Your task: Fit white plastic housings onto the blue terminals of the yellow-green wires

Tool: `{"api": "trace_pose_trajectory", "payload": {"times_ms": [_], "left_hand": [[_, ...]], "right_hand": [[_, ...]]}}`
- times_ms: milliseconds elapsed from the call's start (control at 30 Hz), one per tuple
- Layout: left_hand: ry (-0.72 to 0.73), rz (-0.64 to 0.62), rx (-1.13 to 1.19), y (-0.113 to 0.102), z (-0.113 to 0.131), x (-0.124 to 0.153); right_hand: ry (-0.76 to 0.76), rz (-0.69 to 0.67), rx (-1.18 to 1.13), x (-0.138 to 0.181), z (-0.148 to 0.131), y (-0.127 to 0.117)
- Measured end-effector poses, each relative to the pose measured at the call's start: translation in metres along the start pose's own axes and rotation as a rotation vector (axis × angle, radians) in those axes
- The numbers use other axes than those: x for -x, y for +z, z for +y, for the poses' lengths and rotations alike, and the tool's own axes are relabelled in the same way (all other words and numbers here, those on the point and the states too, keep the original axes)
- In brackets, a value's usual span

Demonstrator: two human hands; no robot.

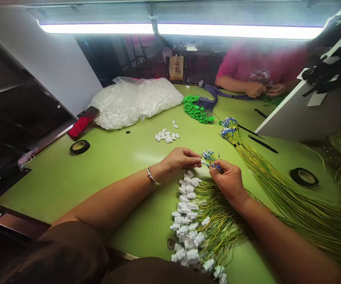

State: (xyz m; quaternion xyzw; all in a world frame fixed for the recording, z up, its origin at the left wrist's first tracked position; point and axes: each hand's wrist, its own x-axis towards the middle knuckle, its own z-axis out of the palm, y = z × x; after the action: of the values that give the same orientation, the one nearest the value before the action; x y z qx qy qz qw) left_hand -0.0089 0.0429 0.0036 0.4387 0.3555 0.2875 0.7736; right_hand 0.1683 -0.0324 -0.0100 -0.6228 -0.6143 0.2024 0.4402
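The green worktop (105, 169) has most of its open room on its left half, bare from the near edge up to the two tape rolls: one roll (79, 146) near the left edge, the other (304, 177) toward the right edge. A long sheaf of yellow-green wires (288, 197) runs from the right near corner toward the middle. Two clear bags of white housings (135, 100) lie at the far left. A pile of wires with white connectors fitted (189, 221) lies at the near edge, under the hands. A small loose heap of white housings (166, 136) sits mid-table. A co-worker's two hands (261, 90) work at the far edge. The left hand (179, 158) pinches a white connector (202, 161) between thumb and fingers; the right hand (228, 179) is closed round a few blue-tipped wires (210, 156).
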Motion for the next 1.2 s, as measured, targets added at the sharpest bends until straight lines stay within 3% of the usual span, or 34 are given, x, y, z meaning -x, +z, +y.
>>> {"api": "trace_pose_trajectory", "payload": {"times_ms": [167,467,733,967,1200], "left_hand": [[-0.004,0.024,0.005,-0.002,0.001,0.000],[0.112,0.048,-0.040,0.011,-0.007,0.002],[0.086,0.031,0.053,0.014,-0.006,0.005],[0.104,0.078,-0.045,0.018,-0.013,0.003],[0.069,0.117,0.059,0.021,-0.009,0.004]], "right_hand": [[0.000,0.035,0.024,-0.001,0.002,0.001],[-0.012,-0.051,-0.027,0.000,0.004,0.001],[0.023,-0.105,-0.148,-0.002,0.004,0.002],[-0.021,-0.113,-0.025,-0.001,0.006,0.001],[-0.033,-0.146,0.030,-0.002,0.012,0.005]]}}
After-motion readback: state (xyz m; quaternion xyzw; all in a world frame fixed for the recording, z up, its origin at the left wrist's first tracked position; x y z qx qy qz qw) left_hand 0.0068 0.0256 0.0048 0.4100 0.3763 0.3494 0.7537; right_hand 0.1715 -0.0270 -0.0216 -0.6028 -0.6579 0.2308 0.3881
